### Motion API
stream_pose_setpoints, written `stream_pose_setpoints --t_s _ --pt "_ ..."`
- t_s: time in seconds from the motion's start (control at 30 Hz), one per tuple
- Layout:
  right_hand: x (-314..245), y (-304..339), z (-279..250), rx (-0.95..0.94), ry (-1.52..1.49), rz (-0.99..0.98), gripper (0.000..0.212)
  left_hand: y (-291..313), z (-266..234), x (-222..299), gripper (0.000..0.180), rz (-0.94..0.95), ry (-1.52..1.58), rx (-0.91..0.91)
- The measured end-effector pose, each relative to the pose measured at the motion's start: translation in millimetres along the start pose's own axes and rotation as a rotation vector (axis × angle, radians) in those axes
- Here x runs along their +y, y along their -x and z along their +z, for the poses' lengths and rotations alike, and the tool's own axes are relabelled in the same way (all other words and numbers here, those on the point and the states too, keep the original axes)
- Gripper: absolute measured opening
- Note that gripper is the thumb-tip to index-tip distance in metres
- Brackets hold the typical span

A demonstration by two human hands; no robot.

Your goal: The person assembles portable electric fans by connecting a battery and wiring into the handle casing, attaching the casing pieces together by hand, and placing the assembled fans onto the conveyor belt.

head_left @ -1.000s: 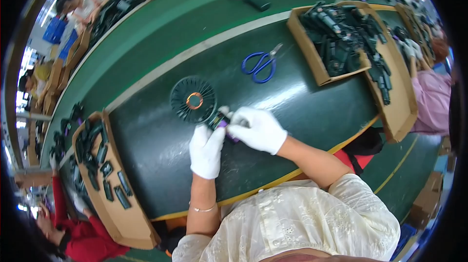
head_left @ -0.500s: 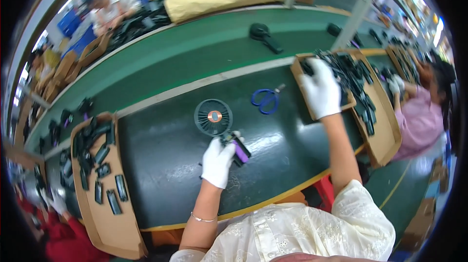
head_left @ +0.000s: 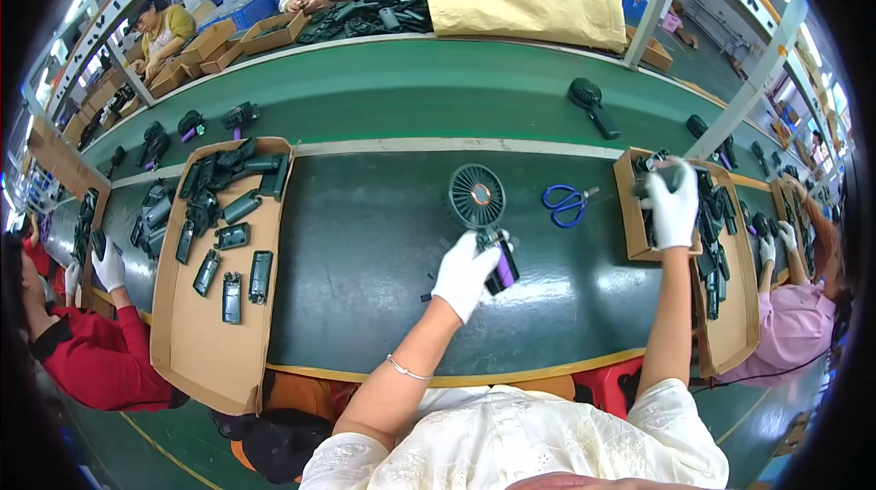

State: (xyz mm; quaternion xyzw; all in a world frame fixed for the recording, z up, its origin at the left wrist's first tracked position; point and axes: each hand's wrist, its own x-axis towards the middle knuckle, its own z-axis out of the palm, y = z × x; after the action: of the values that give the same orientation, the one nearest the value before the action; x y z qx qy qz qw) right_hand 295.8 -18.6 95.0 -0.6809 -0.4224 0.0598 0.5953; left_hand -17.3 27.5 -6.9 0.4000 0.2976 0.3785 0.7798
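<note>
In my white-gloved left hand (head_left: 465, 276) is a dark handheld fan (head_left: 476, 197), gripped by its handle just above the table. Its round grille points away from me, with a copper-coloured ring at the centre. A purple battery cell (head_left: 505, 268) shows in the opened handle. My right hand (head_left: 675, 207), also gloved, reaches over a small cardboard box (head_left: 646, 248) of dark plastic parts. Its fingertips are blurred against the parts, so I cannot tell whether they grip one. Blue-handled scissors (head_left: 567, 208) lie between the fan and the box.
A cardboard tray (head_left: 208, 353) of dark casings stands at left; another tray (head_left: 735, 330) stands at right. Beyond the dark table (head_left: 365, 307) runs a green conveyor belt (head_left: 411, 93), carrying a dark fan (head_left: 595, 109) and others. Co-workers sit on both sides and across the belt.
The whole view has swung, so the table sits farther right and more level. My left hand keeps hold of the fan. My right hand stays at the parts box, its fingers now blurred.
</note>
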Motion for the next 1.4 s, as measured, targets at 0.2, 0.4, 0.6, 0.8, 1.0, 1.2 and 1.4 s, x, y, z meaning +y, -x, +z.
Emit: stream_pose_setpoints --t_s 0.2,0.4,0.6,0.8,1.0,1.2,1.4 --pt "5.2 101.9 66.1 -0.465 -0.145 0.314 0.023 -12.2 -12.7 -2.3 0.033 0.172 -0.016 0.079" --pt "12.6 111.7 50.4 -0.461 0.544 -0.441 0.042 -11.4 -14.3 4.1 0.033 0.170 0.011 0.129" --pt "9.5 126.7 42.3 -0.571 0.609 -0.424 0.049 -7.9 -9.8 -2.5 0.030 0.232 -0.089 0.098" --pt "-27.3 137.1 84.7 -0.555 0.256 -0.363 0.048 2.7 3.5 13.2 0.033 0.216 -0.600 0.131" --pt "-38.1 142.1 113.3 -0.532 0.320 -0.329 0.046 -0.8 -10.8 3.1 0.039 0.247 -0.356 0.069" --pt "-34.6 161.1 123.6 -0.431 0.340 -0.523 0.049 2.6 5.9 13.5 0.035 0.170 0.291 -0.046" --pt "-4.5 166.1 121.9 -0.514 -0.017 -0.392 0.034 -5.8 -14.8 7.1 0.026 0.226 0.184 -0.013"
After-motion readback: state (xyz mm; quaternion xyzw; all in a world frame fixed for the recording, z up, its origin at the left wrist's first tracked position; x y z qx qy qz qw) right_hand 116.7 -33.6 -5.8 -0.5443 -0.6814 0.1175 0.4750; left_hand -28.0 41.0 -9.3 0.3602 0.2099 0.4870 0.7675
